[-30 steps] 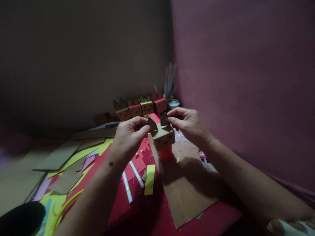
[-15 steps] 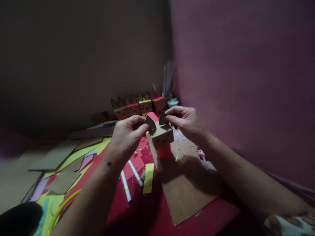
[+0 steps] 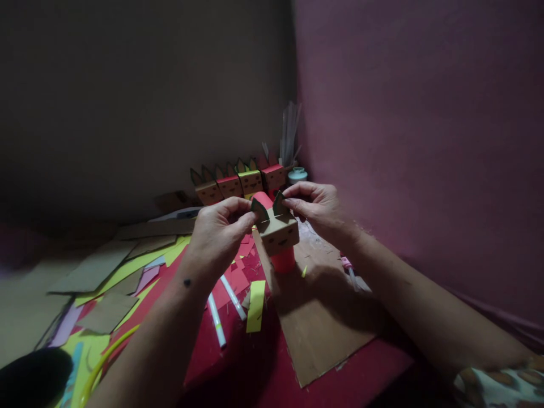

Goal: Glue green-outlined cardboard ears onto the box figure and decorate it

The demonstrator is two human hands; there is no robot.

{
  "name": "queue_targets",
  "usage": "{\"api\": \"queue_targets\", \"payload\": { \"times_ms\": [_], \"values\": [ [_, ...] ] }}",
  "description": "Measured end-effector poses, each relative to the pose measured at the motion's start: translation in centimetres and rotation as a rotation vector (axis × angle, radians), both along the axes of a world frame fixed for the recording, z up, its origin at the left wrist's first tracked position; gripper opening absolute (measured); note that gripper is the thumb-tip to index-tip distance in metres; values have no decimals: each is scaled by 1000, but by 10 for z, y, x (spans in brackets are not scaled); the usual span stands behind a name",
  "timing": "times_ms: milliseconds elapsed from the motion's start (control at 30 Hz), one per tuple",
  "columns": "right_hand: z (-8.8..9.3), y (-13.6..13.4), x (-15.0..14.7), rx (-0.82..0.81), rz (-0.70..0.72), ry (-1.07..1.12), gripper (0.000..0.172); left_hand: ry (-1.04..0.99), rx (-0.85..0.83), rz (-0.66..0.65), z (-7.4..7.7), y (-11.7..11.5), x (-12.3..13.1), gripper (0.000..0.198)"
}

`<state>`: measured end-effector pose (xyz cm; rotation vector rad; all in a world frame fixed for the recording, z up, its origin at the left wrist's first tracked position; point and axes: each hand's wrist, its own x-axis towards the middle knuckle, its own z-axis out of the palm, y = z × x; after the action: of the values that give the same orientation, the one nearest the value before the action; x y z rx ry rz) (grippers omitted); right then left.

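A small cardboard box head (image 3: 278, 233) with a drawn face sits on a red paper tube (image 3: 283, 260). Two pointed ears with dark green edges stand up from its top. My left hand (image 3: 223, 229) pinches the left ear (image 3: 259, 211) between thumb and fingers. On the other side, my right hand (image 3: 317, 205) pinches the right ear (image 3: 279, 205) by its outer edge. Behind the head, a red rounded piece (image 3: 262, 199) shows in part. The figure stands on a flat cardboard sheet (image 3: 325, 334).
Several finished-looking box figures (image 3: 250, 181) line the back wall, beside a teal jar (image 3: 297, 175) and upright clear sticks (image 3: 289, 136). White markers (image 3: 217, 322) and a yellow paper strip (image 3: 255, 306) lie nearby. Cardboard and coloured paper scraps (image 3: 110, 311) spread at left.
Both hands keep their pinch on the ears. The right ear looks slightly more upright; the whole view has shifted a little.
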<state>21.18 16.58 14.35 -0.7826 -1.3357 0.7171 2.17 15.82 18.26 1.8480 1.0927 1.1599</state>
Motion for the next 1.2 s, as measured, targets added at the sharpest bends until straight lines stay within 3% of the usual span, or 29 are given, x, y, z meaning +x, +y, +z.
{"api": "queue_targets", "payload": {
  "times_ms": [1200],
  "values": [
    [-1,-4,-1,-15,-18,13,3,28,9,35,-1,-1,3,9]
  ]
}}
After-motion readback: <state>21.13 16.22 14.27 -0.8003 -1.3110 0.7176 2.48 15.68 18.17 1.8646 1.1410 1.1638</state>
